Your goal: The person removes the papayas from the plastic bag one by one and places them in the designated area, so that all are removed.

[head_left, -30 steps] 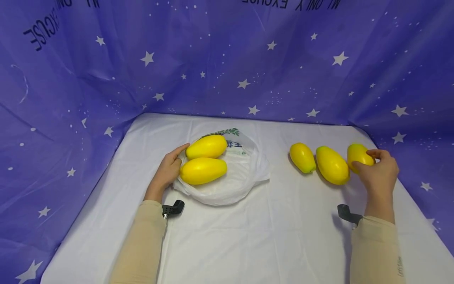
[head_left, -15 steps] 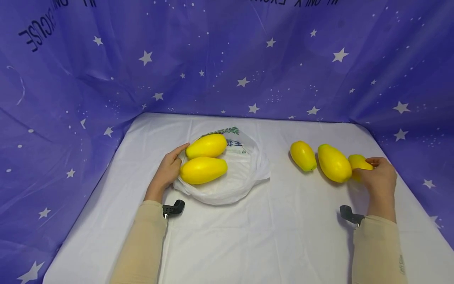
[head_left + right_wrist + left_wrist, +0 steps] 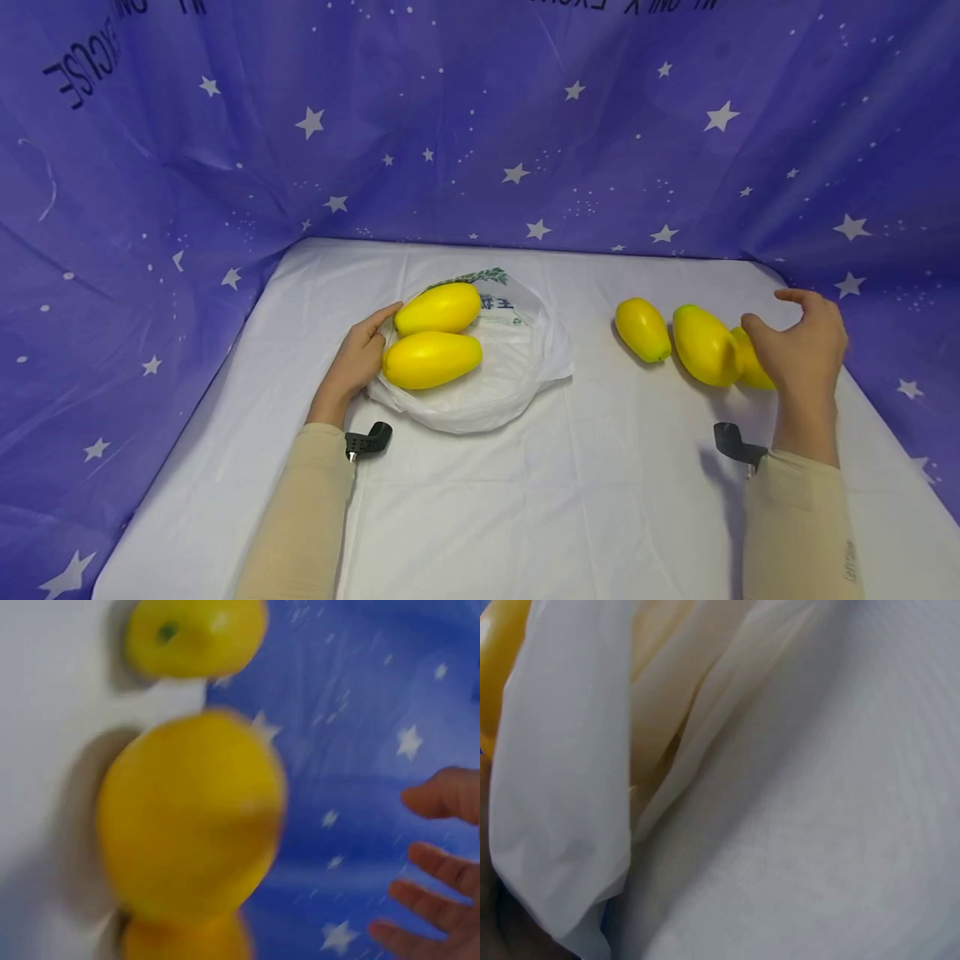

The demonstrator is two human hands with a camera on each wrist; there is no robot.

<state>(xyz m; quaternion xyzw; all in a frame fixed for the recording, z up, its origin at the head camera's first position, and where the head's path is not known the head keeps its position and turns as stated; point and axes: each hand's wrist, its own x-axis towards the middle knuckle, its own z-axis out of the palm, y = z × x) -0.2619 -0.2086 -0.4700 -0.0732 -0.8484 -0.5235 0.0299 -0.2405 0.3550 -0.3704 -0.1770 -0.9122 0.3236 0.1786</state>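
Note:
Three yellow oval fruits lie in a row on the white table (image 3: 570,500) at the right: a small one (image 3: 642,330), a bigger one (image 3: 703,345) and a third (image 3: 756,371) leaning against it. My right hand (image 3: 783,325) hovers just over the third fruit with fingers spread, holding nothing. The blurred right wrist view shows the fruits (image 3: 191,814) and my spread fingers (image 3: 435,862). My left hand (image 3: 358,357) holds the rim of a white plastic bag (image 3: 510,383) containing two more yellow fruits (image 3: 432,359). The left wrist view shows only the bag's folds (image 3: 570,787).
A purple star-printed cloth (image 3: 480,142) walls in the table at the back and on both sides. It hangs close behind the fruits on the right. Bare white tabletop lies between the bag and the row of fruits.
My right hand has let go of the rightmost fruit, which now rests lower against the middle fruit. The hand has opened and lifted a little. My left hand has not moved.

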